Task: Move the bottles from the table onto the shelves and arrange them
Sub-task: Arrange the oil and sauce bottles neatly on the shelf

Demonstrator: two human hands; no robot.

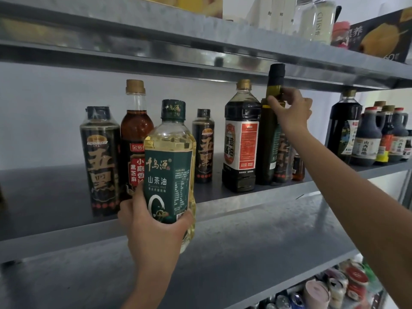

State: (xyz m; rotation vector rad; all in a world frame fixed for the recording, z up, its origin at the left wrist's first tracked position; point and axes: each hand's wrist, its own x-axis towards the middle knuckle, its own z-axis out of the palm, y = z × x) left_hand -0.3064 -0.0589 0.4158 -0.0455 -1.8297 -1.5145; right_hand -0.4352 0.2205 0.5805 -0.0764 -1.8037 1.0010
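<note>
My left hand [153, 228] grips the lower part of a clear bottle of yellow oil with a green label and green cap [170, 166], held upright in front of the middle shelf [223, 197]. My right hand [289, 112] holds the neck of a tall dark green olive oil bottle [268, 134], which stands on that shelf next to a dark soy sauce bottle [242, 139]. Two black-labelled bottles [100, 161] [203, 146] and a brown sesame oil bottle [134, 130] stand further left on the shelf.
Several dark sauce bottles [367, 134] fill the shelf's right end. The top shelf [200, 41] holds clear bottles and boxes. A lower shelf [245, 253] runs below, with cans [334, 286] under it at the bottom right. Bare shelf lies left of the bottles.
</note>
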